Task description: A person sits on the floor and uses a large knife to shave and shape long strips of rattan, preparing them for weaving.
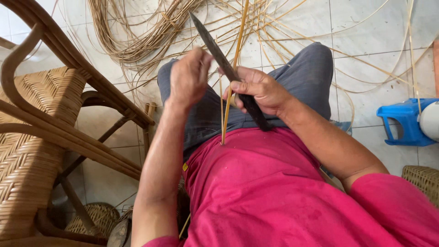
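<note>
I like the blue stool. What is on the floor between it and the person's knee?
In the head view, only thin cane strips cross the pale floor tiles between the blue stool and the knee.

Soft, even daylight fills the scene, bright enough to show colour everywhere. The pale tiled floor (375, 27) reflects a mild sheen at upper left, without harsh glare. Shadows are faint and diffuse, deepest under the woven rattan chair (41, 137). The wide lens bends the frame edges. The raised left hand (188, 77) is slightly motion-blurred; the rest is sharp.
</note>
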